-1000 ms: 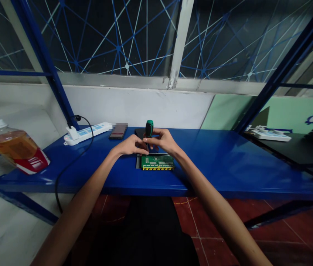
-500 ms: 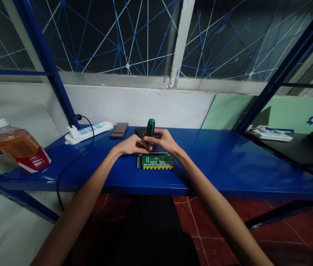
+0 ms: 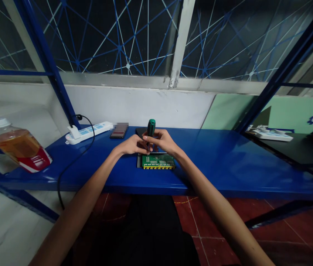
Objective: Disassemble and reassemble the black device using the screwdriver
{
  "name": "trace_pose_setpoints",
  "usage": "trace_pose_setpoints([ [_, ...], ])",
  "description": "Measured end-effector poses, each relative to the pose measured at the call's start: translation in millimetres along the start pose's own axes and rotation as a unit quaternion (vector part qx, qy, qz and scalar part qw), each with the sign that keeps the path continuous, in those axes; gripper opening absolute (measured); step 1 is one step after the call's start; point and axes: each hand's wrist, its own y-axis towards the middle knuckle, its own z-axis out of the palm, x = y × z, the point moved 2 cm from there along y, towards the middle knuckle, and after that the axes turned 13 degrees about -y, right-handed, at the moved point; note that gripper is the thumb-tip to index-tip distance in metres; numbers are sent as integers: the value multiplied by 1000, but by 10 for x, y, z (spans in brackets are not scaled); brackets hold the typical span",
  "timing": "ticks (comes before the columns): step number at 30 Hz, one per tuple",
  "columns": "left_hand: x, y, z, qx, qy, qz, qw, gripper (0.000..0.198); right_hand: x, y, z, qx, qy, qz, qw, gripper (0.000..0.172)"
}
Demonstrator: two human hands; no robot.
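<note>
A green circuit board with a row of yellow ports along its near edge lies in a dark tray on the blue shelf. My right hand grips a screwdriver with a green and black handle, held upright over the board's far edge. My left hand sits just left of it, fingers pinched against the screwdriver's shaft near the board. The tip is hidden behind my fingers.
A white power strip with a black cable lies at the back left, a dark phone beside it. A bottle of amber liquid lies at the far left. Blue frame posts flank the shelf. A white object rests at the right.
The screwdriver has shifted slightly right and up between the frames. Both hands stay at the board's far edge.
</note>
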Motion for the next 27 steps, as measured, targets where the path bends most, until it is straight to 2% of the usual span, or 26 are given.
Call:
trace_pose_setpoints([
  [8, -11, -4, -2, 12, 5, 10, 1000, 21, -13, 3, -11, -9, 0, -1, 1000, 35],
  [14, 11, -4, -17, -11, 13, -1, 1000, 21, 7, 0, -12, -12, 4, 0, 1000, 37],
  [20, -7, -3, -5, 17, 10, 12, 1000, 21, 20, -8, -7, -9, -8, 6, 1000, 38],
  [27, -20, -2, -2, -16, 5, 10, 1000, 19, 1, -6, -10, -14, -16, 5, 1000, 39],
])
